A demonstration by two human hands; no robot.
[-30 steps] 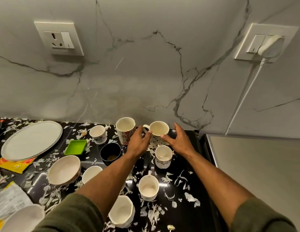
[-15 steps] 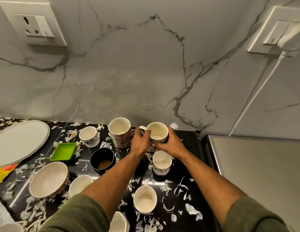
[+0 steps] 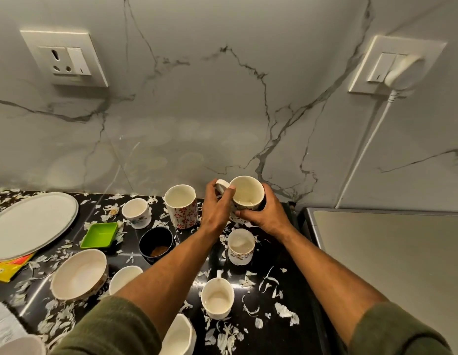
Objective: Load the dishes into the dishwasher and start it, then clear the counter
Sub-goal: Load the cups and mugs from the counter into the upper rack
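Note:
A white mug [image 3: 247, 193] is at the back of the black counter [image 3: 286, 285], tilted toward me and lifted a little. My left hand [image 3: 217, 208] grips its handle, thumb over the rim. My right hand [image 3: 266, 213] wraps round its body from the right. Beside it stands a tall mug with red flowers [image 3: 181, 206]. Several other cups stand nearer me: a small patterned cup [image 3: 240, 245], a white cup [image 3: 217, 298], a small cup [image 3: 135, 212] and a dark bowl [image 3: 156, 244] with brown residue.
A large white plate [image 3: 30, 221], a green square dish [image 3: 101, 234] and a wide bowl [image 3: 79, 274] lie to the left. White peel scraps litter the counter. A steel appliance top [image 3: 389, 265] adjoins on the right. A white cord [image 3: 361, 155] hangs from the wall socket.
Both hands have closed round the white mug and raised and tilted it. The camera has moved nearer the counter.

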